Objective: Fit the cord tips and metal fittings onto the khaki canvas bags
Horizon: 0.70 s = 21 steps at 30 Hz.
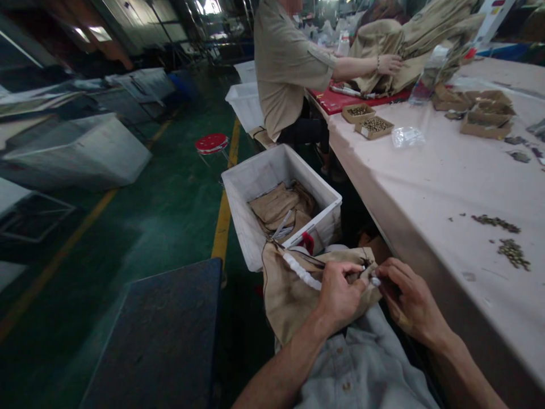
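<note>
From the head view, the left hand [340, 295] is pinching the tan bag [289, 295] on the lap by its white drawstring [301, 271], the right hand [409, 301] gripping its edge (beside the white crate [255, 187])

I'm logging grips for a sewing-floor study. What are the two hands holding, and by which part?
Both hold the tan fabric bag at its top edge: the left hand pinches the hem beside the white drawcord, and the right hand pinches the cord's end.

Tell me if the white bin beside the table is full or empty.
Partly filled: white bin holds folded tan fabric pieces low inside, walls bare above.
</note>
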Motion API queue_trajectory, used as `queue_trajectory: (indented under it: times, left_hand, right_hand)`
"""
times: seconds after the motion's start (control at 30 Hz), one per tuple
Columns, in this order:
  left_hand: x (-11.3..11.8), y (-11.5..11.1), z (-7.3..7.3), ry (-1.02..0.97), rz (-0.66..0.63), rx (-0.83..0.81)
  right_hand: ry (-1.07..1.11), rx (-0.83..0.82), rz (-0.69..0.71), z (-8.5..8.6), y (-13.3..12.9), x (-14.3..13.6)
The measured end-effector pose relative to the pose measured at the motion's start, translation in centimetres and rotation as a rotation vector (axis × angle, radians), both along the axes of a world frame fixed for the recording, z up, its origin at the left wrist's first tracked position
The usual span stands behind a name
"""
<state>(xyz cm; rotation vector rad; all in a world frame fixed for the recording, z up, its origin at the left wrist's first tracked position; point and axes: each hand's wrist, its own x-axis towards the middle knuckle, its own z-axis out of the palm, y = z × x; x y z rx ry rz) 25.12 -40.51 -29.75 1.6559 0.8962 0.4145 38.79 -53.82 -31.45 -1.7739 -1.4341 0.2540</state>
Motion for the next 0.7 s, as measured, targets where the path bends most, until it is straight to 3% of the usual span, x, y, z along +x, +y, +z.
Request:
queue_trajectory:
  times: [0.17, 0.33, 0.5, 0.7]
  left_hand:
    - [0.3, 0.1, 0.5, -0.003, -0.016, 0.003]
    - [0.3, 0.1, 1.0, 0.018, -0.042, 0.019]
    - [0.2, 0.1, 1.5, 0.037, -0.101, 0.041]
    - [0.1, 0.1, 1.4, -0.011, -0.215, 0.125]
  right_hand:
    - [0.037, 0.017, -0.027, -0.2, 0.1, -0.3]
    - [0.184, 0.018, -0.065, 0.7, 0.6, -0.6]
    - [0.327, -0.069, -0.113, 1.1, 0.5, 0.0]
    - [0.443, -0.210, -0.015, 0.8, 0.2, 1.9]
